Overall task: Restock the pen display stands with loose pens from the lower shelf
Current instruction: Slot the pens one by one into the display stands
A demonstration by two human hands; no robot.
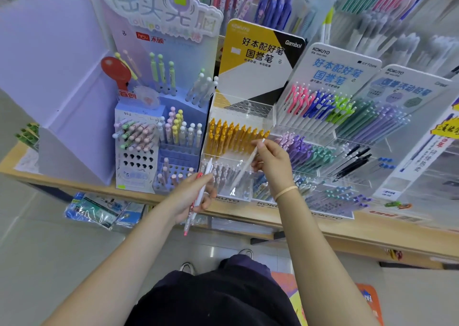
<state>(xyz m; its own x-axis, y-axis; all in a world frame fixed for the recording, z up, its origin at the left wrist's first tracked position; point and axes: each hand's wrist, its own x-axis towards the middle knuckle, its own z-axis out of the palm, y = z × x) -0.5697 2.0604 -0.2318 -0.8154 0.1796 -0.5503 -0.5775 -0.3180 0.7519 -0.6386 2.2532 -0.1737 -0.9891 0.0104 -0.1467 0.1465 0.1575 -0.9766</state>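
Dark clothing is filling the foreground. Left hand (196,196) is gripping spare pens (198,196) near the counter (347,229); right hand (272,163) is pinching a white pen (246,167) over the clear display stand (238,107). Aiming tip-first at a free hole seems best.

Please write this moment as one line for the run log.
left hand: holds red-tipped white pens | right hand: pinches slim white pen over clear acrylic stand | yellow pens row: full

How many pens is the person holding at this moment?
2. The right hand pinches a white pen before the yellow pens; the left hand grips a red-tipped pen. More may be hidden.
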